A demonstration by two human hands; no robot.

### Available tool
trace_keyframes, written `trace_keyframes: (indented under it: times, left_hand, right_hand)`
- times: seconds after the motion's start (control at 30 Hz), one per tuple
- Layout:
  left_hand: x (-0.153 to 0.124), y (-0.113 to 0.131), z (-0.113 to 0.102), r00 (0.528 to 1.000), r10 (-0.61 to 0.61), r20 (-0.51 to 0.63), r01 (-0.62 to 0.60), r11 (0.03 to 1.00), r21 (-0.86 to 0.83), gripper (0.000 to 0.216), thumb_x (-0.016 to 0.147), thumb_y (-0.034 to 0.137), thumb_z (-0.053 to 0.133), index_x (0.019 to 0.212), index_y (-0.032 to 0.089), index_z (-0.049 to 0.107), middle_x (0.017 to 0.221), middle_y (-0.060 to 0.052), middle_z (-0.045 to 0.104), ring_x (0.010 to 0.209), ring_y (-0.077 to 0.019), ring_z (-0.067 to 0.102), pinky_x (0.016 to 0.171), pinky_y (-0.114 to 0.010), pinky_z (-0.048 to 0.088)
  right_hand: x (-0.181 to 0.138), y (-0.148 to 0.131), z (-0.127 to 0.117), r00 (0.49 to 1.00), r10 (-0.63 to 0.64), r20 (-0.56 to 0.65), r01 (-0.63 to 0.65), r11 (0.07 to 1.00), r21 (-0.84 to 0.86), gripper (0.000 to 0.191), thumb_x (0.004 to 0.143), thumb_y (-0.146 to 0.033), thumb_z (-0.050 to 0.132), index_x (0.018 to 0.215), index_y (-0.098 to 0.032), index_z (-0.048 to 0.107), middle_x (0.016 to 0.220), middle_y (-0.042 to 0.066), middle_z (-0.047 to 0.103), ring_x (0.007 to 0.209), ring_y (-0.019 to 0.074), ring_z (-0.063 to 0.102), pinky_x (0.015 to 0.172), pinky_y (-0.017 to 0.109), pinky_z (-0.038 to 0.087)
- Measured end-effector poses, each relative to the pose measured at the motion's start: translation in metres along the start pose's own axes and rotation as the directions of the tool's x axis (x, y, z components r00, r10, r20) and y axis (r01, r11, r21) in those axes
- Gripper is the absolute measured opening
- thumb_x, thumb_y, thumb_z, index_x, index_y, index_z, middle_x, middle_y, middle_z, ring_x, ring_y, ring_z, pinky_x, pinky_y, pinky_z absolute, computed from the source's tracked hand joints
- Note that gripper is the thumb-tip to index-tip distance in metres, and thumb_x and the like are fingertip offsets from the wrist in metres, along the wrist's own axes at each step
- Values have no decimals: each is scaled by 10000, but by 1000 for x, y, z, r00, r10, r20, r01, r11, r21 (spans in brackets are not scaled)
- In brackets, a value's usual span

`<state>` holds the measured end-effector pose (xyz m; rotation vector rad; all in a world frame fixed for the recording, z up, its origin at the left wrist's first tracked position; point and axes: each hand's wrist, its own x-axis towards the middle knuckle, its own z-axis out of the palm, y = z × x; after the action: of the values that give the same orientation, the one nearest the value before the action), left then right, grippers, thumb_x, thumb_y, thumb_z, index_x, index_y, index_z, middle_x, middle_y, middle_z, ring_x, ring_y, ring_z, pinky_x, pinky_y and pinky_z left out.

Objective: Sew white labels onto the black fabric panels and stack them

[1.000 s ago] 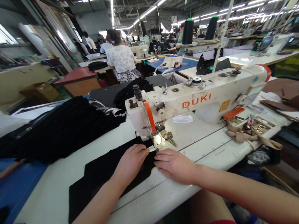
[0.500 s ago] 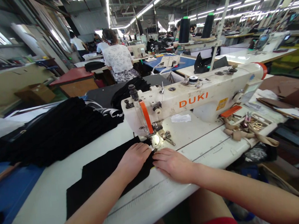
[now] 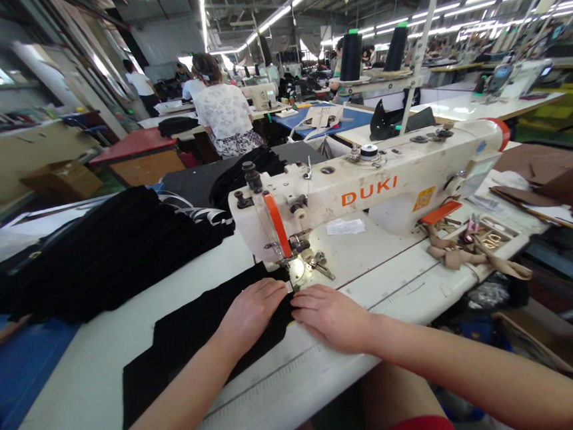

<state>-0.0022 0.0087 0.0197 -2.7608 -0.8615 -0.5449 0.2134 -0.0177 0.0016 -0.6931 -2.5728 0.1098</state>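
Observation:
A flat, cut piece of black fabric [image 3: 190, 327] lies on the white sewing table, its right end by the needle area of the sewing machine [image 3: 363, 175]. My left hand [image 3: 254, 308] rests over the fabric, fingers bent together and closed on its edge. A small white tab [image 3: 289, 286] shows at those fingertips, just in front of the presser foot. Close beside it, my right hand [image 3: 328, 312] pinches the fabric's right edge between thumb and fingers. The thumbs are mostly hidden, and the machine's lamp lights the plate.
A large stack of black fabric pieces [image 3: 104, 251] covers the table's left back. To the right are a parts tray [image 3: 492, 237], beige straps [image 3: 451, 257] and brown sheets [image 3: 565, 184]. A co-worker [image 3: 221, 107] sits ahead, back turned. Thread cones [image 3: 351, 57] stand behind the machine.
The view has shifted slightly. My left fingers have moved a little, and the white tab at their tips shows more clearly. My right hand stays at the fabric's edge.

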Motion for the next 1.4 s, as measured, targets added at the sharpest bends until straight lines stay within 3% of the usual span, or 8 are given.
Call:
trace_keyframes:
  times: [0.23,0.7,0.87,1.13,1.4]
  left_hand:
    - [-7,-8,7,1000,-1,21,1,1000,-13,287,901,83,434,1078,157,647,1023,-82,726,972,-196,678,893,-371,561]
    - [-5,0,8,1000,-24,-8,24,999,21,290,895,70,412,1046,136,650,1000,-96,725,946,-202,677,887,-381,560]
    - [-6,11,5,997,-80,20,80,996,29,287,903,86,409,1035,119,662,1009,-113,723,955,-211,669,879,-377,563]
    - [-18,26,6,949,-301,94,303,953,-13,360,926,279,458,1217,142,618,1226,-122,666,1142,-241,608,974,-438,511]
    - [-10,19,11,916,-365,165,367,930,20,405,947,308,408,1267,130,581,1303,-125,617,1218,-254,571,1003,-479,484]
  right_hand:
    - [-1,0,1,1000,9,10,-9,1000,15,205,941,-162,498,1041,-121,672,1167,121,656,1116,200,563,1015,364,433]
    - [0,-1,-3,999,16,32,-16,1000,20,213,939,-150,496,1043,-111,677,1176,129,654,1119,203,562,1005,366,443]
    - [2,4,-4,999,0,38,-1,999,32,219,950,-171,479,1016,-137,684,1138,99,664,1088,193,568,992,343,436]
    - [26,28,-8,995,73,65,-67,994,-87,162,932,-209,530,969,-130,667,896,80,655,898,210,561,853,339,460]
    - [39,42,-3,993,61,101,-42,984,-173,188,946,-177,491,913,-130,670,886,80,626,853,201,556,807,334,439]
